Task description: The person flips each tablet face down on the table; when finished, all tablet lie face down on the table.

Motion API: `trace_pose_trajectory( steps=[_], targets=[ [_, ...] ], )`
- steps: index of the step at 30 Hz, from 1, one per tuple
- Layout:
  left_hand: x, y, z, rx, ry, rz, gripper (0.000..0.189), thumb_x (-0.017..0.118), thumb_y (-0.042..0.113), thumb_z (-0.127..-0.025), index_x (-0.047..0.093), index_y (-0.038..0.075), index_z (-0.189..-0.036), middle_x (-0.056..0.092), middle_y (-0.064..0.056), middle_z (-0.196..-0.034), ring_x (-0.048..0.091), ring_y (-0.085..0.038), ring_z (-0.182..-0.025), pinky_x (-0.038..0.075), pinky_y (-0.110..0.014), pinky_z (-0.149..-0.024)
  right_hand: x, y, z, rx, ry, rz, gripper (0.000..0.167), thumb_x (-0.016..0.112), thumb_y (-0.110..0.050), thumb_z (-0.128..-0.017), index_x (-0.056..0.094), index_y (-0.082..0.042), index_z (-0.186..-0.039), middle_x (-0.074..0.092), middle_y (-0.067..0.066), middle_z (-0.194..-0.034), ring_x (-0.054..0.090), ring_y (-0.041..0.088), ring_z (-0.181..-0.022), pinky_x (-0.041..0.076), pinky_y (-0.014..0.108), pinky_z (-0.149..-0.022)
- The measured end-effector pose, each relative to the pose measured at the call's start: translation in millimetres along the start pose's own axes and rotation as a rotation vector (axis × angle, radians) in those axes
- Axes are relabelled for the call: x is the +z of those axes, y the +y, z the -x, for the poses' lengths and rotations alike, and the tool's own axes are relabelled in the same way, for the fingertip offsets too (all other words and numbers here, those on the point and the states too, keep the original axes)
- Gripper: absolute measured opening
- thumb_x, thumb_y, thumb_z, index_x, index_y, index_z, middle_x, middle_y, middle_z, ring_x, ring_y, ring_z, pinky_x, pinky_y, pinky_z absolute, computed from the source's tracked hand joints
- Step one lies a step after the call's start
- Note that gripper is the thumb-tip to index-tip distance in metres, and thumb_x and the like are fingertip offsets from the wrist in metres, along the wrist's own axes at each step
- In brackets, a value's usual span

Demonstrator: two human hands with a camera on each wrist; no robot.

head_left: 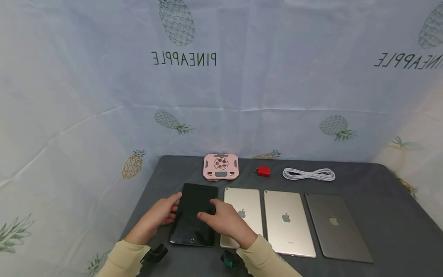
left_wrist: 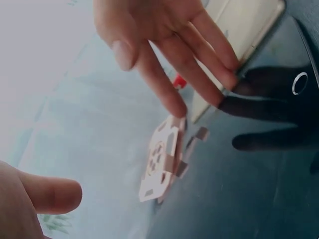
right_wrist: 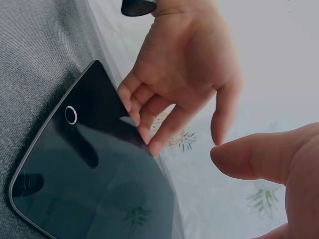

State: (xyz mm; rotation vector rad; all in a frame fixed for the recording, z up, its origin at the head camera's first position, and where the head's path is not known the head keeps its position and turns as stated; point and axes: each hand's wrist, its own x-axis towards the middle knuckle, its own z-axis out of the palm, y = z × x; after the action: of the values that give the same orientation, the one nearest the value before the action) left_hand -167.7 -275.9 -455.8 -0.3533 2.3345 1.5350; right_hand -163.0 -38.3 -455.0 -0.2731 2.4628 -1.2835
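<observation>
A tablet (head_left: pixel 194 219) with a black screen and round home button lies face up on the grey table. At its left long edge is my left hand (head_left: pixel 158 216), fingertips touching that edge in the right wrist view, thumb raised. Over the right side reaches my right hand (head_left: pixel 226 220); the left wrist view shows its fairly straight fingers (left_wrist: pixel 187 64) by the tablet's right edge. Its thumb (right_wrist: pixel 249 157) stands off the glass in the right wrist view. Neither hand curls round the tablet.
Two gold tablets (head_left: pixel 245 200) (head_left: pixel 290 223) and a dark grey tablet (head_left: pixel 335 227) lie face down to the right. Behind them are a pink stand (head_left: pixel 220 164), a red charger plug (head_left: pixel 263 171) and a coiled white cable (head_left: pixel 309 174). A pineapple-print curtain (head_left: pixel 242 84) closes off the back.
</observation>
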Motion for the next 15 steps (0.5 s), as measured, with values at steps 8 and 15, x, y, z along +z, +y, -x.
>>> trace_pose_trajectory(
  steps=[8, 15],
  targets=[
    [-3.8, 10.2, 8.2, 0.004, -0.028, -0.017, 0.071, 0.049, 0.057, -0.111, 0.056, -0.005, -0.145, 0.063, -0.019, -0.129, 0.065, -0.03, -0.11, 0.06, -0.042, -0.093, -2, -1, -0.3, 0.013, 0.001, -0.007, 0.075, 0.074, -0.046, -0.098, 0.055, 0.001, -0.153, 0.064, 0.023, -0.148, 0.068, 0.039, -0.126, 0.058, 0.062, -0.101],
    [-5.5, 15.5, 13.5, 0.014, -0.061, -0.031, 0.074, 0.046, 0.052, -0.112, 0.045, -0.005, -0.159, 0.05, -0.029, -0.156, 0.061, -0.044, -0.132, 0.061, -0.052, -0.1, -1, 0, -0.8, 0.007, 0.008, -0.008, 0.075, 0.074, -0.048, -0.098, 0.056, 0.001, -0.152, 0.065, 0.024, -0.148, 0.068, 0.039, -0.125, 0.058, 0.063, -0.102]
  ],
)
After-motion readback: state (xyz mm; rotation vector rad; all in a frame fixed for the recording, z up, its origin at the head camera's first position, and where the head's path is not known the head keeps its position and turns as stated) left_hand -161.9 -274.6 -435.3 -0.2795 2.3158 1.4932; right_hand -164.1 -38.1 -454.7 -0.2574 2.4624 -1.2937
